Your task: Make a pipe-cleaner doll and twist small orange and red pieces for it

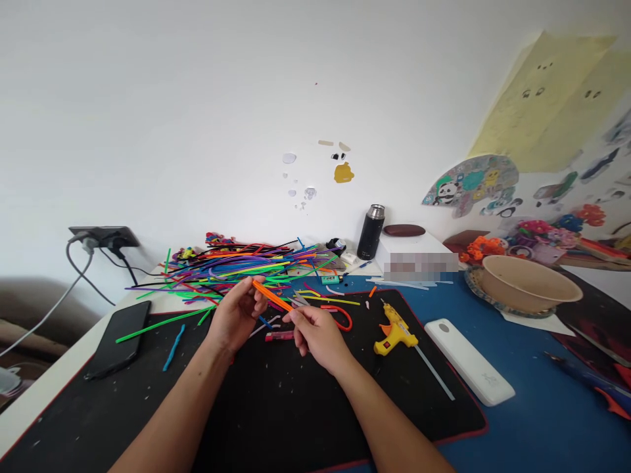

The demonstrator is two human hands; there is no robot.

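Between my hands an orange pipe cleaner bundle (273,296) slants down to the right, its strands lying side by side. My left hand (237,314) pinches the upper left end. The lower right end is in the closed fingers of my right hand (319,336). Just behind them lie scissors (346,320) with red handles, partly hidden by my right hand. Under the hands a pink lighter (279,336) rests on the black mat (276,414). Beyond is a heap of many-coloured pipe cleaners (251,264).
A yellow glue gun (396,332) with a glue stick lies right of my hands, beside a white power bank (468,361). On the left are a black phone (119,338) and a twisted blue piece (174,348). A black flask (371,233) and a beige bowl (530,282) stand behind.
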